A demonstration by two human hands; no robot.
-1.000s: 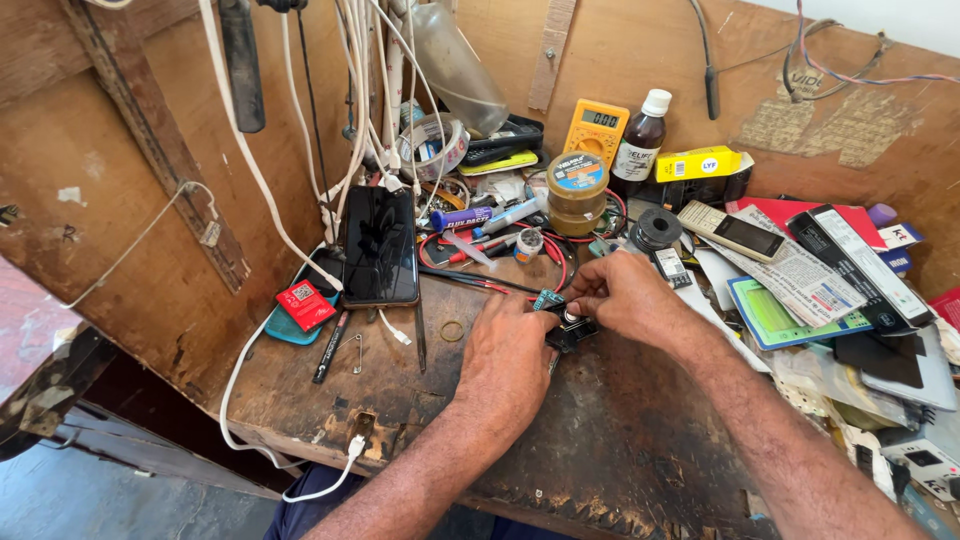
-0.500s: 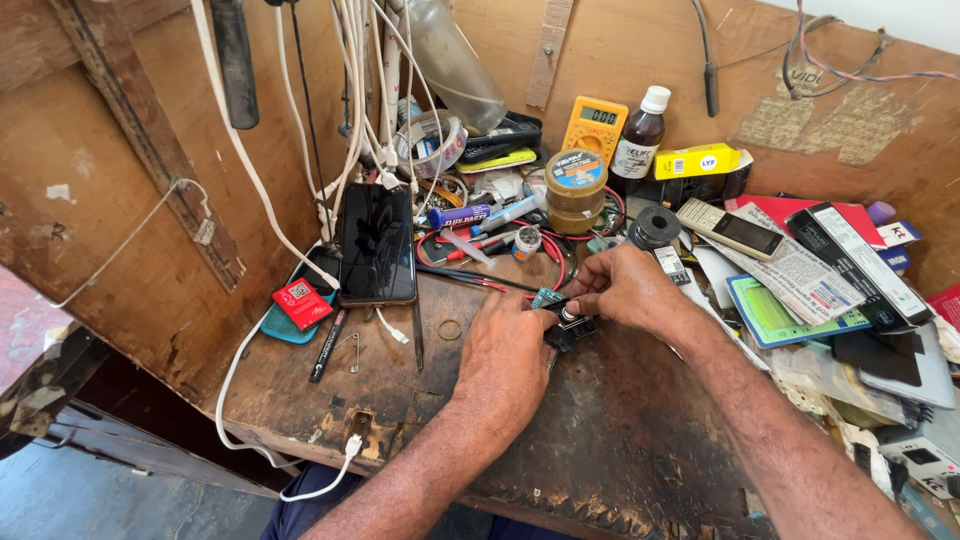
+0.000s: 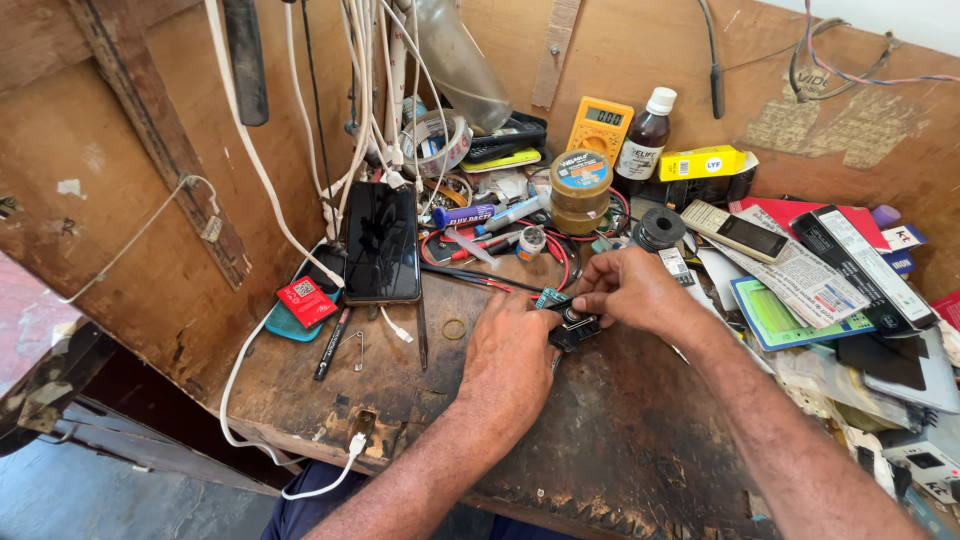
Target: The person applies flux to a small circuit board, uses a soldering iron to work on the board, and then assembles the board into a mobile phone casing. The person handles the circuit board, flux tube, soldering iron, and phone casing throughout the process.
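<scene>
The worn wooden workbench [image 3: 330, 400] runs wide, its dark scorched patch bare in front of the person while phones, papers and boxes crowd the right side and cables hang at the back. A black smartphone [image 3: 381, 243] lies face up to the left, well apart from the work. At the bench's middle, the left hand [image 3: 510, 355] and right hand [image 3: 625, 290] meet over a small black device [image 3: 572, 326] resting on the wood, fingers of both pinched together on its edges; a teal part [image 3: 549, 297] shows just behind it, though what it is I cannot tell. Holding such a small piece well likely calls for steady fingertip pressure with wrists braced on the bench. Open room lies toward the near edge; red wires [image 3: 500, 285] sit close behind.
</scene>
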